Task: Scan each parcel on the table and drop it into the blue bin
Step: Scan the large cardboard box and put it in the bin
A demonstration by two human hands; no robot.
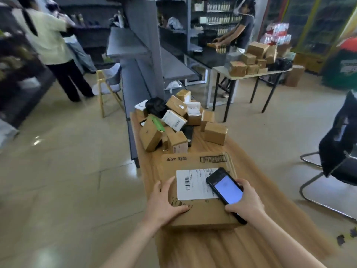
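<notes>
1 large box (199, 213) lies flat on the near end of the wooden tabletop (212, 246), its white label (193, 183) facing up with the barcode at the label's left side. The left hand (164, 202) rests spread on the box's near left corner, fingers fairly straight along the left edge and thumb lying across the top; it grasps nothing. The right hand (246, 203) grips a phone (225, 190), fingers curled round its near end, and holds it tilted just above the label's right part, the lit screen facing up.

Beyond the box, at the far end of the tabletop, lies a loose pile of about 12 parcels (173, 122): mostly small brown cartons, some white ones and a black bag. A grey shelf unit (143, 55) stands just beside the tabletop's far left. To the right, a black chair (340, 151) stands on the tiled floor. Farther back, another table (251, 73) carries more brown cartons. 2 people stand in the background, 1 at the far left, 1 behind the shelves.
</notes>
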